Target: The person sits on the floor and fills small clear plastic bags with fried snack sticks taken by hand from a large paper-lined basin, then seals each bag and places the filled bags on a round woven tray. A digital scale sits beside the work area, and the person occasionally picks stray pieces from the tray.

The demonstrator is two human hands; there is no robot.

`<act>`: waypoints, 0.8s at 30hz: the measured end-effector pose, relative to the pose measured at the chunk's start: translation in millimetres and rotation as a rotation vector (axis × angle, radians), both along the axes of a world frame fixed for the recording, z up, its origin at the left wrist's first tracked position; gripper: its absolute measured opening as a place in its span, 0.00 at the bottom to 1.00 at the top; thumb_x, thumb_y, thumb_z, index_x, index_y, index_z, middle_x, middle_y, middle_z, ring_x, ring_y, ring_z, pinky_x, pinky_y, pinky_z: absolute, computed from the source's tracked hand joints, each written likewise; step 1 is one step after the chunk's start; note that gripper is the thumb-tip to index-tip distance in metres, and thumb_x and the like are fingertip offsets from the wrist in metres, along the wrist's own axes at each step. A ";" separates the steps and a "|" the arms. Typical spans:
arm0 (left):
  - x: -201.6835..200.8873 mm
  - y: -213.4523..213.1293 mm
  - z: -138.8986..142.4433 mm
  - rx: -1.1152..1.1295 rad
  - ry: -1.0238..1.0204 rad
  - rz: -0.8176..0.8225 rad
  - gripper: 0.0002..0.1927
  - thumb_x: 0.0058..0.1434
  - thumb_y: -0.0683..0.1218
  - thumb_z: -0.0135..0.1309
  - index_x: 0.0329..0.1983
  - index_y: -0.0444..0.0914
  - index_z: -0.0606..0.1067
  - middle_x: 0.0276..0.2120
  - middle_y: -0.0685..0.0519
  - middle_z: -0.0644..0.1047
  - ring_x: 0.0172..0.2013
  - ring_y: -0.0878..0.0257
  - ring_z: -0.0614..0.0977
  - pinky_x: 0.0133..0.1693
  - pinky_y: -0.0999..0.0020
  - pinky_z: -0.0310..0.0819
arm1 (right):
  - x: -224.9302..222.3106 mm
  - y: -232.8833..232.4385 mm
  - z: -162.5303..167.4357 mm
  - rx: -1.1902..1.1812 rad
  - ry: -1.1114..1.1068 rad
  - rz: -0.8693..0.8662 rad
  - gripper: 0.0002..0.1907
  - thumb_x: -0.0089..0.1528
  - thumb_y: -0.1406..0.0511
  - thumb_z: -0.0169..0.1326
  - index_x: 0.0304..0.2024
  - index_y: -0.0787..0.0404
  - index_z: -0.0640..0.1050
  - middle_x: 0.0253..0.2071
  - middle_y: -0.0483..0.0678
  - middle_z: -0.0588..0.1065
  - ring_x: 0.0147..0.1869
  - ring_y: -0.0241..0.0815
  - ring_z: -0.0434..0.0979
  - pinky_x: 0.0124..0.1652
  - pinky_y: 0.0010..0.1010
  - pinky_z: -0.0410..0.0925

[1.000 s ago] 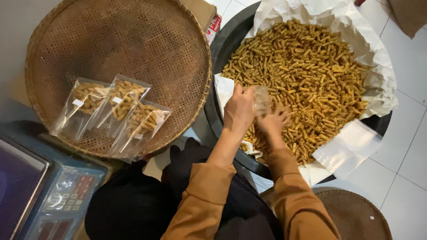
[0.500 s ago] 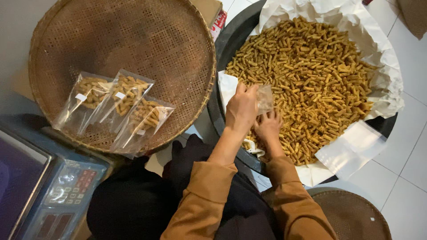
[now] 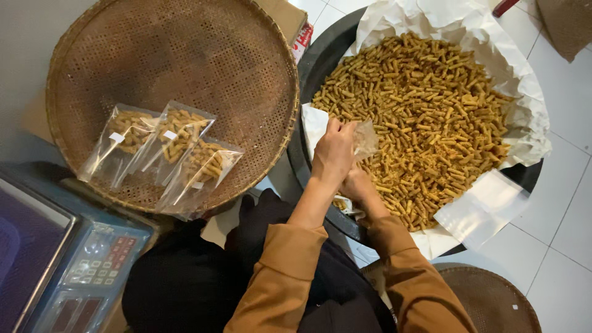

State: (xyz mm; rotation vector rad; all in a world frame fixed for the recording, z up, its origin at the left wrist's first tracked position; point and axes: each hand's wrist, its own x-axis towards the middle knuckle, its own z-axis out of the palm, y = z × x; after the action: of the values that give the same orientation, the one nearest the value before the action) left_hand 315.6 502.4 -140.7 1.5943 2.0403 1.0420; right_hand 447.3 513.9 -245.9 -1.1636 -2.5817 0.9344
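Scales (image 3: 68,271) with a blue keypad sit far out to the left of the hands, down by the person's knee; next along, still well left of the left hand (image 3: 333,154), a round woven tray (image 3: 185,55) carries three filled clear packets (image 3: 163,154), fanned and overlapping, their long axes slanting up and to the right; a carton corner (image 3: 296,28) peeks out behind the tray's rim. Then the hands themselves, close together at the near-left edge of the big basin (image 3: 308,68); the left hand is uppermost, fingers closed in a pinch on the mouth of a small clear bag (image 3: 367,139), which stands out to its right, over the snacks; the right hand (image 3: 356,185) lies just beneath and touching the left, partly hidden by it, so whether it is cupped on snacks or pinching the bag's lower edge I cannot tell. Right of both hands spreads the heap of golden stick snacks (image 3: 425,117) on white paper lining (image 3: 487,209); the sticks lie every which way, the nearest ones directly under the bag, nearer the right hand than the left; a second woven tray (image 3: 493,302) shows at lower right on the white tiled floor (image 3: 567,185).
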 end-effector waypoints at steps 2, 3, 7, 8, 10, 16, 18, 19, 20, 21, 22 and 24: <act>-1.3 1.1 0.0 0.033 0.040 -0.037 0.19 0.61 0.35 0.54 0.56 0.37 0.76 0.43 0.40 0.75 0.41 0.43 0.81 0.40 0.54 0.81 | 2.3 -5.1 0.9 0.056 0.042 0.069 0.30 0.53 0.57 0.64 0.56 0.59 0.77 0.58 0.64 0.73 0.55 0.65 0.74 0.47 0.50 0.70; -0.9 2.2 0.3 0.051 0.058 -0.056 0.19 0.62 0.35 0.53 0.57 0.37 0.75 0.42 0.40 0.75 0.42 0.43 0.82 0.40 0.55 0.81 | 2.8 -6.8 1.4 0.059 0.044 0.062 0.28 0.53 0.57 0.64 0.54 0.59 0.78 0.57 0.63 0.74 0.56 0.65 0.75 0.49 0.49 0.70; 5.9 5.1 2.6 0.079 0.002 -0.060 0.18 0.63 0.34 0.52 0.57 0.36 0.74 0.43 0.39 0.76 0.42 0.42 0.82 0.41 0.54 0.81 | -1.5 -11.6 -2.7 0.029 0.053 0.058 0.24 0.54 0.57 0.64 0.50 0.60 0.80 0.52 0.61 0.77 0.57 0.63 0.76 0.51 0.48 0.71; 7.8 5.6 3.6 0.081 -0.023 -0.064 0.18 0.63 0.34 0.52 0.56 0.36 0.73 0.44 0.39 0.76 0.42 0.43 0.82 0.41 0.54 0.81 | -2.8 -9.3 -5.0 0.013 0.064 0.061 0.24 0.54 0.57 0.64 0.50 0.61 0.80 0.51 0.61 0.78 0.58 0.63 0.77 0.51 0.48 0.71; 7.5 3.8 5.3 0.107 -0.054 -0.074 0.16 0.63 0.34 0.52 0.54 0.36 0.73 0.44 0.39 0.77 0.42 0.42 0.83 0.42 0.53 0.81 | -0.7 -4.2 -10.2 -0.096 0.220 -0.103 0.22 0.56 0.59 0.62 0.50 0.61 0.78 0.47 0.59 0.77 0.50 0.58 0.76 0.45 0.45 0.70; 3.0 3.6 9.8 0.053 -0.112 -0.073 0.07 0.65 0.36 0.50 0.46 0.34 0.72 0.41 0.40 0.77 0.39 0.41 0.82 0.40 0.50 0.77 | 37.8 22.1 -8.7 -0.983 0.786 -0.891 0.03 0.65 0.61 0.55 0.36 0.49 0.78 0.26 0.49 0.75 0.20 0.40 0.72 0.15 0.30 0.64; 3.6 2.5 9.4 0.166 -0.102 -0.065 0.09 0.62 0.34 0.49 0.45 0.34 0.73 0.41 0.40 0.77 0.40 0.39 0.81 0.40 0.49 0.75 | 55.5 23.6 5.9 -1.303 1.461 -0.592 0.11 0.74 0.65 0.53 0.38 0.59 0.81 0.33 0.51 0.78 0.24 0.34 0.75 0.19 0.21 0.67; 4.4 2.0 8.8 0.152 -0.111 -0.081 0.09 0.62 0.34 0.49 0.44 0.35 0.74 0.41 0.41 0.78 0.40 0.40 0.81 0.41 0.50 0.76 | 60.0 24.3 15.7 -1.225 1.583 -0.569 0.13 0.74 0.61 0.52 0.37 0.59 0.81 0.35 0.52 0.79 0.24 0.35 0.76 0.19 0.21 0.68; 5.2 2.3 8.0 0.138 -0.119 -0.098 0.09 0.62 0.34 0.49 0.43 0.36 0.76 0.42 0.43 0.79 0.40 0.42 0.82 0.41 0.52 0.77 | 61.3 24.6 26.8 -1.141 1.702 -0.543 0.16 0.74 0.57 0.52 0.36 0.60 0.81 0.38 0.53 0.80 0.25 0.36 0.76 0.19 0.22 0.68; 6.1 2.7 7.3 0.124 -0.128 -0.116 0.10 0.62 0.34 0.48 0.43 0.37 0.77 0.42 0.44 0.79 0.41 0.44 0.83 0.41 0.53 0.78 | 62.4 26.0 40.1 -1.053 1.751 -0.554 0.17 0.73 0.57 0.51 0.37 0.60 0.81 0.39 0.55 0.79 0.27 0.37 0.77 0.20 0.23 0.69; 7.1 2.7 6.6 0.139 -0.107 -0.121 0.12 0.61 0.34 0.49 0.45 0.37 0.78 0.44 0.44 0.80 0.41 0.44 0.83 0.42 0.54 0.78 | 62.0 27.4 54.2 -0.963 1.797 -0.566 0.17 0.73 0.56 0.51 0.38 0.61 0.81 0.40 0.57 0.79 0.28 0.38 0.78 0.22 0.24 0.70; 9.3 2.7 5.6 0.169 -0.066 -0.132 0.17 0.59 0.33 0.49 0.50 0.37 0.79 0.48 0.45 0.80 0.43 0.45 0.83 0.44 0.55 0.79 | 58.7 31.6 82.4 -0.906 1.863 -0.482 0.14 0.74 0.58 0.51 0.41 0.61 0.79 0.42 0.58 0.78 0.29 0.38 0.77 0.23 0.24 0.69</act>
State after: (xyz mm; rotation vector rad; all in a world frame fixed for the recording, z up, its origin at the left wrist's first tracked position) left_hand 324.9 505.1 -135.1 1.7262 1.8184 1.2280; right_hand 506.0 545.6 -163.5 -0.3470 -0.3798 1.7386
